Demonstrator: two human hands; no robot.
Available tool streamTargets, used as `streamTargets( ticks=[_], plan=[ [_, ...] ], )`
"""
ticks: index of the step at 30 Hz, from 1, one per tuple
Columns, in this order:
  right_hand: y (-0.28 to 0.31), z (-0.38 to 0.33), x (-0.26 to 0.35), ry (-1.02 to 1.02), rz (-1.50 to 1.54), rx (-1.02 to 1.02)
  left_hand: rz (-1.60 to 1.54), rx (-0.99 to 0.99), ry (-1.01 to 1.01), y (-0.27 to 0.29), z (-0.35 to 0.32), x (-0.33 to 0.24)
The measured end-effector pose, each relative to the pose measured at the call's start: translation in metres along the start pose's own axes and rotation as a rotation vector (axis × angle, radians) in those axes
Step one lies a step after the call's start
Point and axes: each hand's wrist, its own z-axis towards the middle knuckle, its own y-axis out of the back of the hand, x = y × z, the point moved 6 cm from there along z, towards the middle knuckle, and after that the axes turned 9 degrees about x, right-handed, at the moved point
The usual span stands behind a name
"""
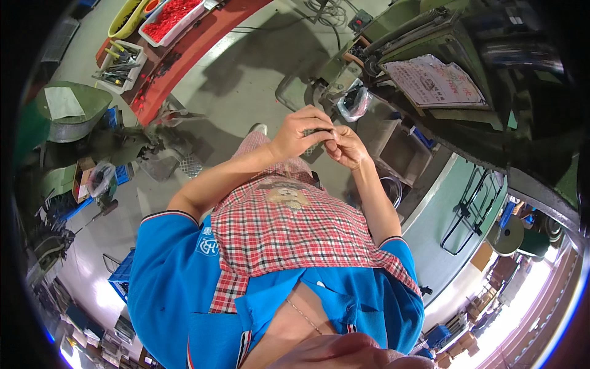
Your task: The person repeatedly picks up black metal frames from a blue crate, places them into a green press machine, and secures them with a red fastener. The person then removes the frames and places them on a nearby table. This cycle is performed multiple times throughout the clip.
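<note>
My left hand (302, 131) and my right hand (346, 148) meet in front of the checked apron (289, 224), fingertips touching. Both are closed in a pinch. Between the fingertips there may be a small dark piece, too small and too covered by the fingers to name. Just beyond my right hand, a clear plastic bag (354, 103) with dark contents sits at the front of the green machine (424, 37).
A red-edged bench (150, 92) at the far left bears a white tray of red pieces (172, 18) and a white basket of tools (120, 65). A paper sheet (433, 80) lies on the machine. On the right stands a green-topped table (442, 215) with a black wire frame (472, 209).
</note>
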Motion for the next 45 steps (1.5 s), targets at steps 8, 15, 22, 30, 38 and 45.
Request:
streamTargets(
  ticks=[8,15,22,30,38,45],
  plan=[
    [0.003,0.001,-0.002,0.031,0.018,-0.052,-0.593,0.016,0.309,-0.011,-0.004,0.036],
    [0.122,0.002,0.048,-0.045,-0.809,-0.422,-0.688,-0.271,0.484,0.001,-0.030,0.077],
    [0.270,0.050,0.058,-0.480,-2.085,-0.916,-0.629,-0.297,0.725,0.045,-0.101,0.066],
    [0.241,0.057,0.070,-0.537,-2.025,-0.948,-0.588,-0.568,0.990,0.053,-0.205,0.074],
    [0.220,0.029,0.093,0.065,-1.692,-1.002,-0.610,-0.504,0.942,0.041,-0.180,0.081],
    [0.086,0.011,0.109,0.260,-0.433,-0.328,-0.568,-0.376,0.931,0.040,-0.168,0.087]
  ],
)
